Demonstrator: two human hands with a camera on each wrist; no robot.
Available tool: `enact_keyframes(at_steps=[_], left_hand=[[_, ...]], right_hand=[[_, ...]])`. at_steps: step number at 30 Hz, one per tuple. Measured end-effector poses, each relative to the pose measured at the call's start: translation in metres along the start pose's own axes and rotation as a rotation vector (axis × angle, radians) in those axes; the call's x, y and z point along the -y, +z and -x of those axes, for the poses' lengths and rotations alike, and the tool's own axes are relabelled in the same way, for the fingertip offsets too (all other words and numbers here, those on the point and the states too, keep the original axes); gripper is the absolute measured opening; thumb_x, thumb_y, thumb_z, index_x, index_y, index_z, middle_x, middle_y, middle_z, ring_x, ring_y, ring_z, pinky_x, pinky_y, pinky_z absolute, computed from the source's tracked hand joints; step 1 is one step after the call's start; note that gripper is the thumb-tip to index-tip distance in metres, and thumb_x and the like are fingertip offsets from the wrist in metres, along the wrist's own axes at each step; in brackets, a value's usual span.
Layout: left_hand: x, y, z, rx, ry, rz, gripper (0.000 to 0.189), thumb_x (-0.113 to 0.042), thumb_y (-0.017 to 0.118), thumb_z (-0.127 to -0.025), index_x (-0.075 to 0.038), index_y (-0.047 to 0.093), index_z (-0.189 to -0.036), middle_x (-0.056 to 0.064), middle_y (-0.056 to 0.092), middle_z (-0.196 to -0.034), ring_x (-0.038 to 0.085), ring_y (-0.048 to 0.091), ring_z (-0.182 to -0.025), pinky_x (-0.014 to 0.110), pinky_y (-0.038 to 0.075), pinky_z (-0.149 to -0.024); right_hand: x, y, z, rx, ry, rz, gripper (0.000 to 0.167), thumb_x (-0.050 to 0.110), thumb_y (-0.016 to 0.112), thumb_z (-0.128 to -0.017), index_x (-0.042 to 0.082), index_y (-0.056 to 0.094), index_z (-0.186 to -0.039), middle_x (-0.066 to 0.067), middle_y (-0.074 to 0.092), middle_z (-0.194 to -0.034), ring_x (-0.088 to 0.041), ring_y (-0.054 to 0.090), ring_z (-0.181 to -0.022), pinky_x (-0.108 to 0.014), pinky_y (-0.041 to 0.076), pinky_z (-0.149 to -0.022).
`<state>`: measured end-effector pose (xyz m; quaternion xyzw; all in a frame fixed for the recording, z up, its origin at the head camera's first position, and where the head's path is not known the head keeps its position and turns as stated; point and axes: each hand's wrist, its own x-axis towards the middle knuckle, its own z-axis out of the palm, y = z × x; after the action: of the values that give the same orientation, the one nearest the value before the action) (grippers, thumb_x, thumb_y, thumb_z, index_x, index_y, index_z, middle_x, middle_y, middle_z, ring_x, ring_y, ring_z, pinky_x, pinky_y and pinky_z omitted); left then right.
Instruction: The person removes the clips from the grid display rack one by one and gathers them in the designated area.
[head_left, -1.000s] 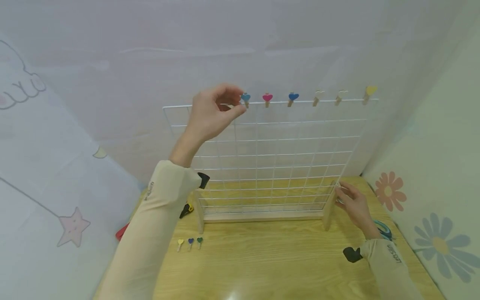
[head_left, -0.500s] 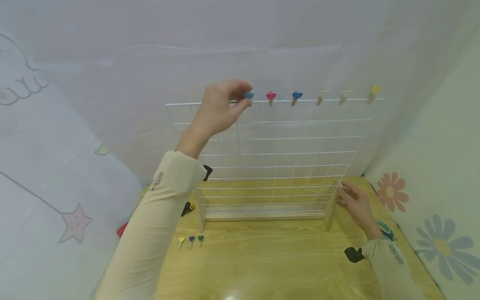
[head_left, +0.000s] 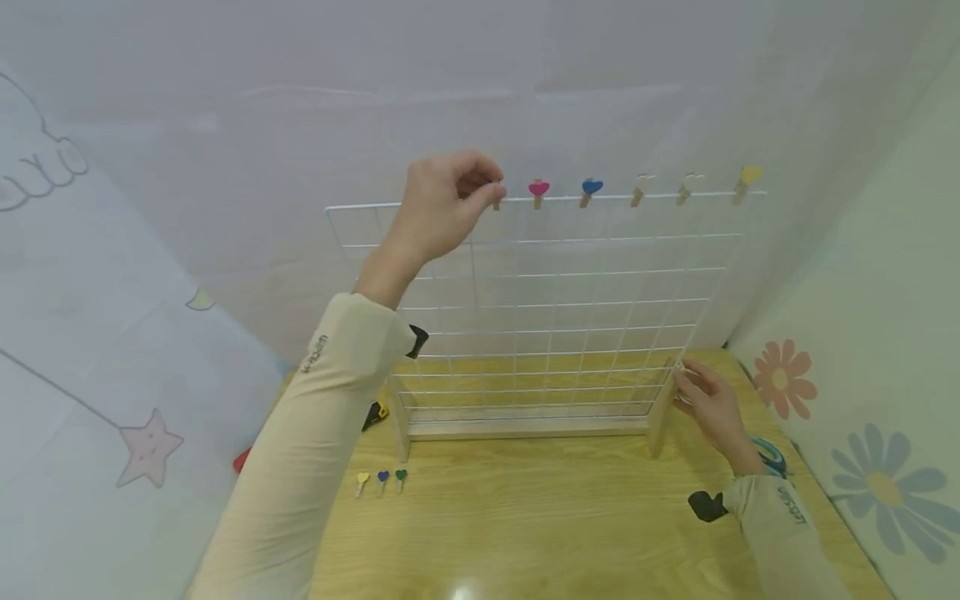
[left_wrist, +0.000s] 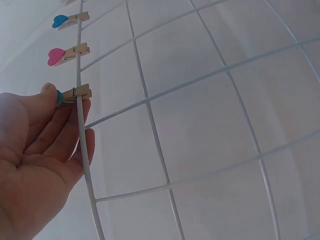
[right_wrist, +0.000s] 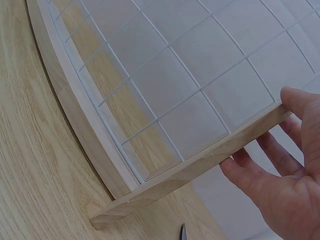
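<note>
A turquoise-heart clothespin (left_wrist: 75, 94) is set across the top wire of the white wire grid (left_wrist: 225, 68), at the left end of the row of clothespins there, its heart mostly covered by the thumb. It is pinched between thumb and fingers by the left hand (head_left: 442, 204). The wooden post (right_wrist: 195, 167) at the grid's right end is gripped by the right hand (head_left: 708, 408), with its thumb and fingertips placed on opposite sides. Along the same wire, farther right, a pink-heart clothespin (head_left: 538, 190), a blue-heart clothespin (head_left: 591, 188), two pale-heart clothespins (head_left: 639, 193) and a yellow-heart clothespin (head_left: 748, 177) are spaced apart. On the counter (head_left: 517, 533), at the near left of the grid, three small clothespins (head_left: 383, 477) are laid side by side
</note>
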<state>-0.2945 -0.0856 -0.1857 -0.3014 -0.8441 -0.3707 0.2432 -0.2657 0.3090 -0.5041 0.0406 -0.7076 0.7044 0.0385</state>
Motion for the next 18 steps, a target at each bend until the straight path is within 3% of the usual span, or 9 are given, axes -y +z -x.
enact_keyframes(at_steps=[9, 18], left_hand=[[-0.0032, 0.0031, -0.0001, -0.040, -0.040, 0.000, 0.003, -0.004, 0.066, -0.090, -0.002, 0.068, -0.089, 0.009, 0.070, -0.085, 0.015, 0.064, -0.071, 0.021, 0.050, -0.071], [-0.0039, 0.0031, 0.0009, -0.073, -0.051, -0.019, 0.007, -0.004, 0.065, -0.091, 0.001, 0.069, -0.090, 0.010, 0.070, -0.085, 0.017, 0.063, -0.072, 0.021, 0.048, -0.071]], right_hand=[[-0.0002, 0.0011, 0.0006, 0.002, -0.004, -0.004, 0.058, 0.020, 0.056, -0.098, -0.003, 0.032, -0.146, 0.013, 0.059, -0.110, -0.003, 0.062, -0.096, -0.023, 0.054, -0.079], [-0.0015, 0.0011, 0.0014, 0.001, 0.002, -0.012, 0.056, 0.020, 0.056, -0.098, 0.000, 0.034, -0.146, 0.012, 0.059, -0.110, -0.002, 0.061, -0.097, -0.023, 0.054, -0.079]])
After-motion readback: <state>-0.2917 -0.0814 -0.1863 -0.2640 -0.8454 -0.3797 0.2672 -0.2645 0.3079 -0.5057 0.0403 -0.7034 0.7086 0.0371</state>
